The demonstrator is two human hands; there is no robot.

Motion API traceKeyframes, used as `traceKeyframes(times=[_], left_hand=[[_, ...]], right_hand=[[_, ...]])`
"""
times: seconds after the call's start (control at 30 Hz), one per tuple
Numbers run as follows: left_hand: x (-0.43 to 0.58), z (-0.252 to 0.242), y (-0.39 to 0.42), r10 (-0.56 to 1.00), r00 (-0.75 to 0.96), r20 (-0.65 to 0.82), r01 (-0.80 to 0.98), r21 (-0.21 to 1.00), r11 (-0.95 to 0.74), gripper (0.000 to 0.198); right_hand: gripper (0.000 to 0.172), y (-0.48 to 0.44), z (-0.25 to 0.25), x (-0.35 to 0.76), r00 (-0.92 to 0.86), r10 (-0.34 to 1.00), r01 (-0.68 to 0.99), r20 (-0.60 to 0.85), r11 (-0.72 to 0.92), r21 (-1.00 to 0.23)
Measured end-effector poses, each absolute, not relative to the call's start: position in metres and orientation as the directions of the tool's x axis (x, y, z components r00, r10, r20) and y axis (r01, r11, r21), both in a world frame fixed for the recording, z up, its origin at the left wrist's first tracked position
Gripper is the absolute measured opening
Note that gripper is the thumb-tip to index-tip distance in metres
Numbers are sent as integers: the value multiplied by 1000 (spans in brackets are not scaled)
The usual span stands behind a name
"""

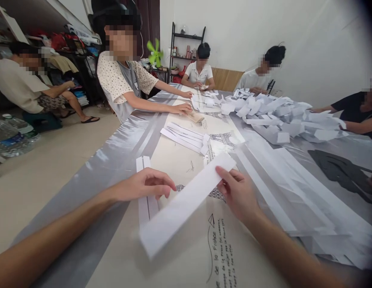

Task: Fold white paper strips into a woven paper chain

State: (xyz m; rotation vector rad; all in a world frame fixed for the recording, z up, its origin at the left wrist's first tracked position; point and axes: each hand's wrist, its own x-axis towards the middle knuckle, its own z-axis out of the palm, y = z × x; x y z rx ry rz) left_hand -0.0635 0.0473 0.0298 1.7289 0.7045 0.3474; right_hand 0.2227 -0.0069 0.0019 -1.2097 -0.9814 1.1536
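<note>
Paper strip, one, in right hand

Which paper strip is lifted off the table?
The long white strip pinched by the right hand; the folded strip under the left hand lies flat.

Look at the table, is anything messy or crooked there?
Yes. A heap of white paper pieces sprawls over the far right of the table, tumbled every way, unlike the neat strips in the middle. The long paper strip pinched by the right hand lies slanted, near the left hand. Nothing looks spilled.
</note>
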Motion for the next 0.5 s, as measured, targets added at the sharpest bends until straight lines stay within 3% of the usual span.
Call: traceKeyframes(times=[0.2,0.5], left_hand=[[-37,20,15,590,781,-206,194,977,83,30],[-34,18,10,613,737,-284,201,958,202,26]], right_hand=[[39,-27,3,197,-202,973,-60,-108,-123,-991],[42,-25,5,194,-146,987,10,-63,-62,-998]])
